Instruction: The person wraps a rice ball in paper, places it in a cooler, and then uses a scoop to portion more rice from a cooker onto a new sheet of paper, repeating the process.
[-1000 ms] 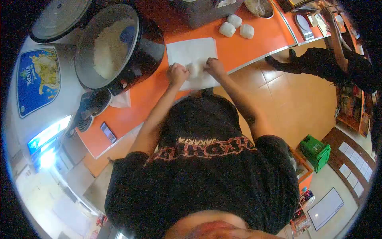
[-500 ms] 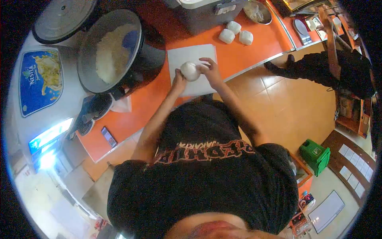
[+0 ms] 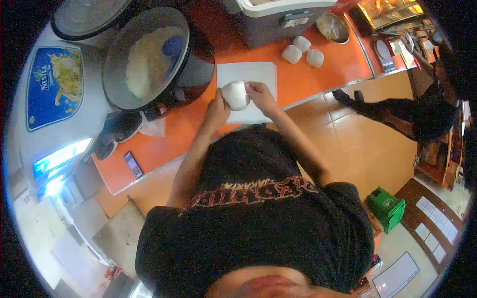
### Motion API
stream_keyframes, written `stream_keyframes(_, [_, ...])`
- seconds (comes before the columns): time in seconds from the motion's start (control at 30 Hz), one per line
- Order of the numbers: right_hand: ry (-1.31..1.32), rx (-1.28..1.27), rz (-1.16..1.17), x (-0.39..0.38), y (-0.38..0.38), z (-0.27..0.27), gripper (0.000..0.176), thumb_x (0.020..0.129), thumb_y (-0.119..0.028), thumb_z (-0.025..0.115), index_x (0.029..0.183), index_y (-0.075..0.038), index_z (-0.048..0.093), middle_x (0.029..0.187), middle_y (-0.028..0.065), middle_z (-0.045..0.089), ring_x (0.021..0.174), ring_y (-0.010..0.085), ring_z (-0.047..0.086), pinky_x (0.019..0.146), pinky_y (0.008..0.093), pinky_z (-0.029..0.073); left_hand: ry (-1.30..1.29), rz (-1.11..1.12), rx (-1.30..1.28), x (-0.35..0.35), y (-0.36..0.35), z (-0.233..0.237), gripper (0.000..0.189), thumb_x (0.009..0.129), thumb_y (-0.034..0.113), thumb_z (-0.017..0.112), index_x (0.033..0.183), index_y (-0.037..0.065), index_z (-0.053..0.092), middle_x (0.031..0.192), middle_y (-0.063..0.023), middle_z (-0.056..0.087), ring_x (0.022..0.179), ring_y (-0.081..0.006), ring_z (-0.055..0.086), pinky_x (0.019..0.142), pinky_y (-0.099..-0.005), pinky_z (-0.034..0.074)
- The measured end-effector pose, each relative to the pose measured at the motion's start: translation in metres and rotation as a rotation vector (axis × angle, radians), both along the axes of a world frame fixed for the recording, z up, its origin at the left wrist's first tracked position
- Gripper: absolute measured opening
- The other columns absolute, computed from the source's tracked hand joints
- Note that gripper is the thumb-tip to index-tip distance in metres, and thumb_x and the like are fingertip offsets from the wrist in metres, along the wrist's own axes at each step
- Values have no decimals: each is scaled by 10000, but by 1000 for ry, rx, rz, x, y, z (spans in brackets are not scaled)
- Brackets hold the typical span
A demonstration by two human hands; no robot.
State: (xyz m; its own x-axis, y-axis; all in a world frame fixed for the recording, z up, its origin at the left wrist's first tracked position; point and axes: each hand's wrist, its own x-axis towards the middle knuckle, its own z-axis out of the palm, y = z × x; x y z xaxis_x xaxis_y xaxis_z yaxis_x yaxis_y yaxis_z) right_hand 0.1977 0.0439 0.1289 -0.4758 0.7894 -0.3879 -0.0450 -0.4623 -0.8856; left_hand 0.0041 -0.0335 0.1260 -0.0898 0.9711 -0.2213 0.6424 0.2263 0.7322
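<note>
A rounded white paper-wrapped bundle (image 3: 234, 96) is held up over a stack of white paper sheets (image 3: 262, 74). My left hand (image 3: 217, 112) grips the bundle from its left and lower side. On the opposite side, the fingers of my right hand (image 3: 261, 97) are bent and pinch at its right edge. Three similar white bundles (image 3: 314, 58) lie together further back on the orange counter. What is inside the wrapping cannot be seen.
A big open pot of rice (image 3: 144, 64) with a blue scoop (image 3: 173, 46) stands left of the paper. Behind are a grey cooler box (image 3: 268, 35) and a metal bowl (image 3: 332, 27). A phone (image 3: 133, 165) lies near the front edge. Another person (image 3: 422, 114) is at right.
The bundle has turned in my hands and now looks squarer. My right fingers have gone from spread to bent in at its edge. The whole view has shifted slightly.
</note>
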Motion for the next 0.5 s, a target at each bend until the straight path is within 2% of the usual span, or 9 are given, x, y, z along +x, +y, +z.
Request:
stream_keyframes(0.03, [171, -218, -53, 3, -2, 14, 467, 950, -250, 688, 1339, -48, 530, 1110, 114, 679, 1037, 233, 651, 871, 376, 546, 69, -17, -45, 2, 0, 28, 324, 946, 107, 501, 1244, 33, 396, 963, -306, 656, 941, -516, 632, 811, -595, 496])
stream_keyframes(0.07, [204, -253, -30, 4, -3, 24, 530, 924, -272, 717, 1356, -47, 509, 1150, 117, 651, 1050, 233, 641, 886, 366, 540, 138, -31, -91, 2, 0, 52, 291, 942, 103, 492, 1209, 33, 400, 927, -318, 654, 908, -537, 624, 785, -621, 485])
stream_keyframes(0.13, [267, -328, 16, 7, -7, 41, 661, 871, -314, 775, 1389, -45, 465, 1230, 123, 596, 1075, 233, 620, 916, 346, 529, 76, -133, -51, 2, -4, 91, 252, 955, 139, 505, 1166, 44, 406, 910, -301, 639, 889, -523, 628, 766, -588, 489])
stream_keyframes(0.23, [351, -214, 245, 5, -7, 59, 677, 877, -347, 753, 1404, -49, 451, 1210, 132, 605, 1078, 236, 632, 928, 355, 540, -176, -203, 5, 4, -10, 119, 230, 959, 159, 550, 1107, 56, 407, 880, -239, 618, 852, -449, 656, 736, -510, 500])
stream_keyframes(0.27, [407, -267, 248, 2, -5, 60, 801, 816, -381, 795, 1438, -55, 412, 1188, 135, 614, 1072, 243, 643, 896, 370, 564, -284, -215, 25, 3, -10, 122, 232, 958, 160, 569, 1089, 60, 406, 869, -212, 611, 839, -415, 669, 726, -479, 504])
stream_keyframes(0.37, [606, -408, 331, 1, -3, 76, 893, 746, -388, 840, 1447, -61, 393, 1161, 132, 629, 1046, 248, 659, 864, 386, 582, -395, -69, -28, -5, -3, 114, 338, 897, 110, 685, 1094, 68, 414, 858, -121, 576, 828, -274, 663, 714, -398, 500])
stream_keyframes(0.4, [607, -435, 336, -2, -4, 85, 933, 704, -406, 860, 1437, -60, 398, 1132, 127, 645, 1013, 249, 671, 849, 392, 588, -311, -23, 13, -7, -3, 102, 373, 868, 86, 714, 1094, 71, 417, 861, -110, 577, 822, -246, 650, 714, -387, 505])
stream_keyframes(0.47, [629, -435, 351, -7, -2, 72, 827, 766, -342, 830, 1421, -73, 403, 1249, 140, 595, 1108, 269, 634, 911, 432, 566, -142, 56, 100, -10, -4, 71, 450, 810, 38, 771, 1094, 78, 423, 868, -88, 579, 811, -189, 623, 713, -363, 514])
stream_keyframes(0.5, [629, -439, 332, -7, -1, 68, 791, 787, -318, 819, 1416, -77, 404, 1291, 143, 572, 1144, 277, 617, 933, 446, 556, -158, 121, 78, -9, -1, 67, 473, 796, 44, 788, 1102, 78, 429, 894, -88, 579, 819, -190, 614, 720, -358, 517])
